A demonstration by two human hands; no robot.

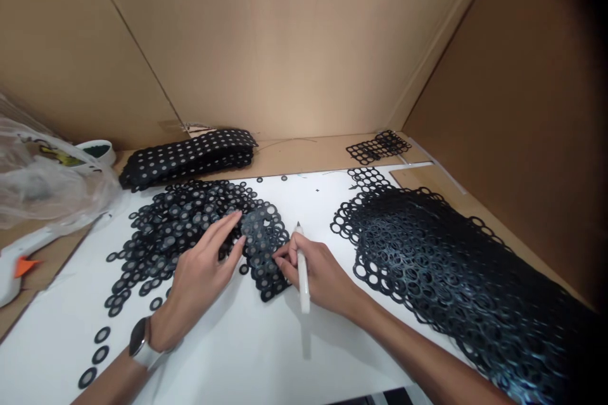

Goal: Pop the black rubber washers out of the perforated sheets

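A small black sheet of joined rings (266, 259) lies on the white board, with some of its ring centres open. My left hand (204, 272), a watch on its wrist, rests at the sheet's left edge with fingers stretched and thumb apart; it grips nothing. In my right hand (313, 265) is a white pen-like tool (303, 284), its dark tip pointing away from me. The thumb and fingertips of that hand meet at the sheet's right side; whether they pinch a ring there I cannot tell. Loose black washers (180, 221) are heaped just beyond my left hand.
A large pile of black perforated ring sheets (427, 253) covers the right side. Behind stand a folded dotted black strip (190, 154) and a small lattice piece (380, 146). At left are a clear plastic bag (52, 177), a white bowl (97, 153) and a white glue gun (28, 250). Cardboard walls enclose the back and right.
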